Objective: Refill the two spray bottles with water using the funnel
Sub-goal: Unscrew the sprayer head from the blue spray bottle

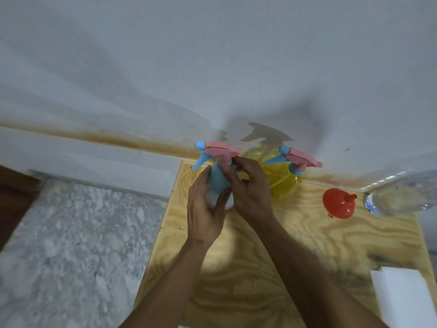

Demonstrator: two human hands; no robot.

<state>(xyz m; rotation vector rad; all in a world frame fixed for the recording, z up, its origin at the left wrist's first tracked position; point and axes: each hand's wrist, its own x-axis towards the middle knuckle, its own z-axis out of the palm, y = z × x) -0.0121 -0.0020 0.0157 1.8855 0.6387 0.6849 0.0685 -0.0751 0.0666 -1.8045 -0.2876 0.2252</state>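
A blue spray bottle with a pink and blue trigger head stands on the plywood table near the wall. My left hand wraps around its body. My right hand pinches the neck just under the spray head. A yellow see-through spray bottle with the same kind of head stands right of it, partly hidden by my right hand. A red funnel lies on its side further right. A clear plastic water bottle lies at the right edge.
A white wall with a brown stain line runs right behind the bottles. White paper or cloth lies at the table's front right corner. Left of the table is a grey marbled floor.
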